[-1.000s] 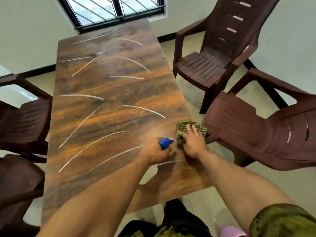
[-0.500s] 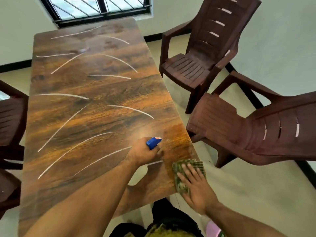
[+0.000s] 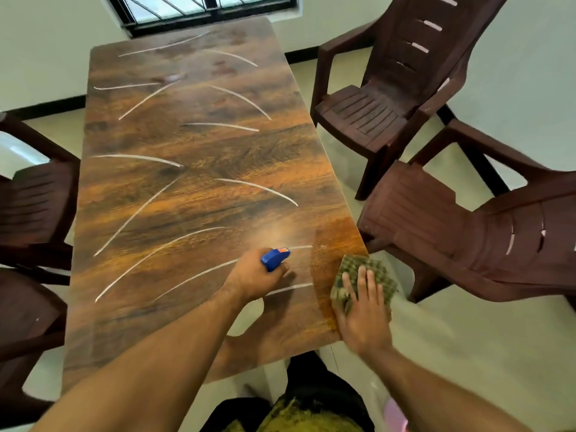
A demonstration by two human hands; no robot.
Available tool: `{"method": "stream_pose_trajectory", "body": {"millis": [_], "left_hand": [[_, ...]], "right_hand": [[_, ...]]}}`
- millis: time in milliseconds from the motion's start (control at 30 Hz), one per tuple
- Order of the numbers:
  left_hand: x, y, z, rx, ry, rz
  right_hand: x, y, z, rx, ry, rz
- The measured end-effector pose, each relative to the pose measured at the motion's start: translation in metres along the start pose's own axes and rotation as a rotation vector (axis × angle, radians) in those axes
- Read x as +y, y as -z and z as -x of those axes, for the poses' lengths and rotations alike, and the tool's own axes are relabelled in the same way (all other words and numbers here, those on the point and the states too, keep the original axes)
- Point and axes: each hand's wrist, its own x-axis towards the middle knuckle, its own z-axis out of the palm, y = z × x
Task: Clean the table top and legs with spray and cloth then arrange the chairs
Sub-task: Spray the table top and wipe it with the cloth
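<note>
Now, head view: my left hand (image 3: 255, 277) wraps the blue spray bottle (image 3: 275, 258) over the table (image 3: 193, 169); my right hand (image 3: 363, 310) lies flat, fingers spread, pressing the green checked cloth (image 3: 367, 272) on the table's right edge, beside the nearest chair (image 3: 461, 232).

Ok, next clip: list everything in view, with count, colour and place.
table: one, wood-grain brown with white curved lines, centre.
chairs: four, dark brown plastic; two right of the table, two left, partly cut off.
window: one, dark barred frame, far wall.
spray bottle: one, blue head, in the left hand, mist in front of it.
cloth: one, green checked, at the table's near right edge.
hands: left gripping the bottle; right flat on the cloth.
</note>
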Motion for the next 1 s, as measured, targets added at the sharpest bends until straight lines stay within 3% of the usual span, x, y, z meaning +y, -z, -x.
{"method": "stream_pose_trajectory", "body": {"millis": [67,133,233,267,400,467,533,633,667,700,733,833,867,900,967,1000], "left_hand": [[-0.002,0.004,0.003,-0.004,-0.014,0.006],[-0.004,0.005,0.004,-0.006,-0.032,-0.006],[-0.008,0.008,0.009,-0.005,-0.022,-0.012],[-0.01,0.01,0.01,-0.011,-0.012,-0.009],[-0.023,0.015,0.019,0.021,0.041,0.024],[-0.033,0.017,0.021,0.058,0.066,0.025],[-0.038,0.02,0.022,0.092,0.096,0.032],[-0.04,0.024,0.023,0.121,0.109,0.037],[-0.04,0.025,0.023,0.115,0.104,0.029],[-0.042,0.026,0.024,0.112,0.103,0.026],[-0.043,0.027,0.024,0.11,0.1,0.023],[-0.042,0.027,0.026,0.077,0.095,-0.007],[-0.041,0.027,0.028,0.062,0.085,-0.016],[-0.04,0.026,0.03,0.041,0.079,-0.015],[-0.042,0.026,0.035,0.012,0.056,-0.015],[-0.045,0.026,0.039,-0.004,0.044,-0.021]], "right_hand": [[-0.01,-0.016,0.038,-0.06,0.116,0.008],[-0.025,-0.03,0.052,-0.125,0.352,0.082],[-0.037,-0.019,0.02,-0.109,0.558,0.197],[-0.038,-0.01,-0.001,-0.086,0.531,0.189],[-0.047,0.029,-0.091,-0.005,-0.115,0.035],[-0.072,0.033,-0.116,-0.026,-0.277,-0.047],[-0.106,0.022,-0.109,-0.076,-0.085,0.004],[-0.12,0.005,-0.055,-0.222,0.658,0.142],[-0.105,0.007,-0.049,-0.251,0.842,0.192],[-0.089,0.007,-0.053,-0.252,0.896,0.217],[-0.074,0.008,-0.059,-0.201,0.804,0.233],[-0.059,0.003,-0.063,0.053,-0.05,0.039],[-0.072,-0.007,-0.05,0.069,-0.092,-0.012],[-0.085,-0.019,-0.032,0.07,0.072,-0.018],[-0.092,-0.041,0.01,-0.038,0.676,0.131],[-0.082,-0.044,0.02,-0.06,0.88,0.196]]}}
